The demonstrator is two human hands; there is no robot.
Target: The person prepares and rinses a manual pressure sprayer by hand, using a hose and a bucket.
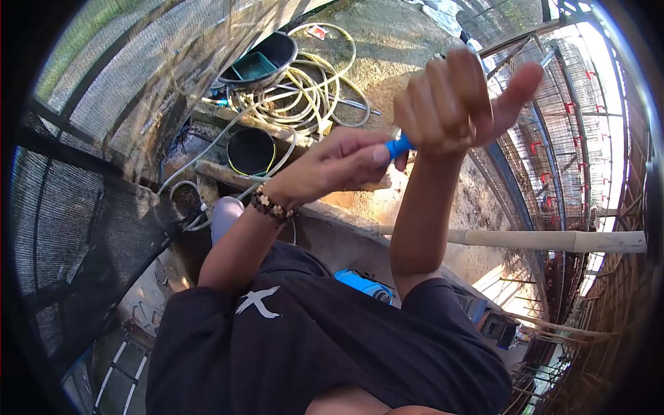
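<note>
My left hand (349,159), with a beaded bracelet (271,205) on its wrist, pinches a small blue object (398,146) between thumb and fingers. The object's far end is hidden behind my right wrist. Raised close in front of the camera is my right hand (453,104), its fingers curled in and its thumb sticking out to the right. I cannot tell what, if anything, lies inside those curled fingers. The left fingertips and the blue object are right at the right wrist.
A coiled pale hose (315,90) lies ahead around a black basin (282,48) holding a green container (253,67). Nearer stands a black bucket (251,151). Wire cages (567,131) line the right, and a bamboo pole (546,241) crosses there. Dark netting (66,228) hangs left.
</note>
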